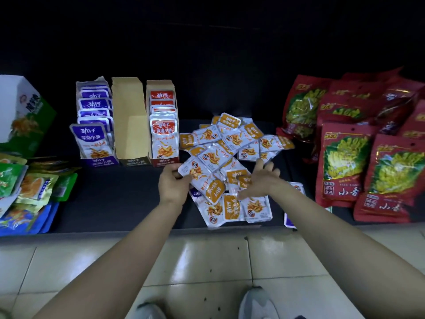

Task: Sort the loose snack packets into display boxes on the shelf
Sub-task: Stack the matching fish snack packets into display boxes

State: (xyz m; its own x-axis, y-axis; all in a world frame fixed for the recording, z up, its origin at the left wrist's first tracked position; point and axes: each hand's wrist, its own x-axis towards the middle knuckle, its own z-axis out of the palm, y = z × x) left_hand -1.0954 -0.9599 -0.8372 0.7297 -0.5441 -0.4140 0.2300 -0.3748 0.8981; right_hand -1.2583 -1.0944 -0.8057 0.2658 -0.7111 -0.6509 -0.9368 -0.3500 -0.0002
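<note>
One shelf [115,199]: bare strip left of pile gives travel room; front edge close below nearest packets, slide-off risk. Pile [230,143] of orange packets lies mid-shelf, between red box [163,125] and red bags [345,157]. Empty box [131,125] beside red box: likely target. Left hand [173,183] grips packets at pile's near-left edge. Right hand [261,178] flat, fingers straight, on pile. Square stack, insert upright, clear box walls.
</note>
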